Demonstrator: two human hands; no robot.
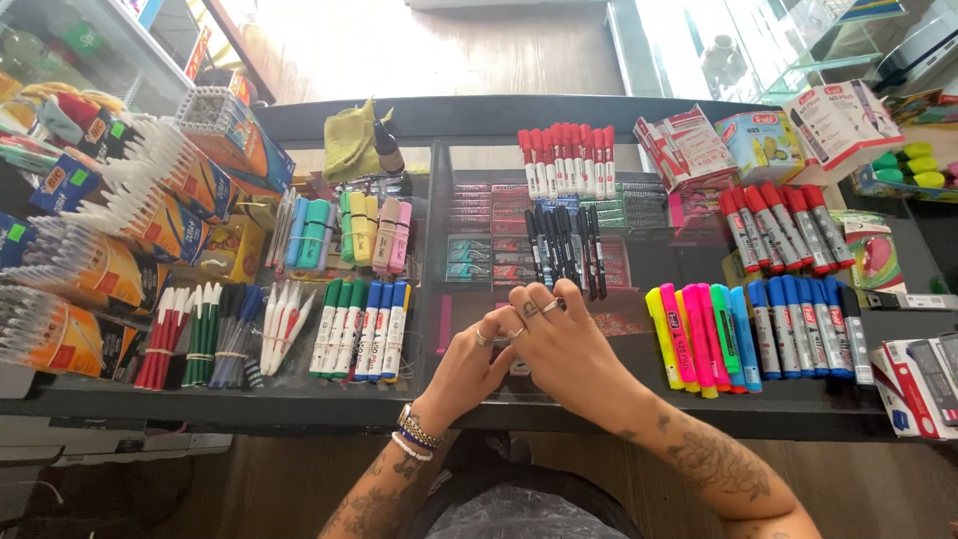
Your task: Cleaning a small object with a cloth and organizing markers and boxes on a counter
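My left hand (pixel 469 364) and my right hand (pixel 559 349) meet over the middle of a dark glass counter (pixel 439 409), fingers curled together. The right hand overlaps the left. Whether anything small sits between the fingers is hidden. Both hands wear rings, and the left wrist carries bead bracelets. Just beyond the fingertips lies a row of black markers (pixel 564 245). Behind those stands a row of red-capped markers (pixel 569 160).
Bright highlighters (pixel 699 334) and blue markers (pixel 803 324) lie to the right, red markers (pixel 783 228) behind them. Green and blue capped markers (pixel 361 327), bundled pens (pixel 200 334) and pastel highlighters (pixel 349 232) lie left. Pen boxes (pixel 110 230) stack at far left; cartons (pixel 798 135) at back right.
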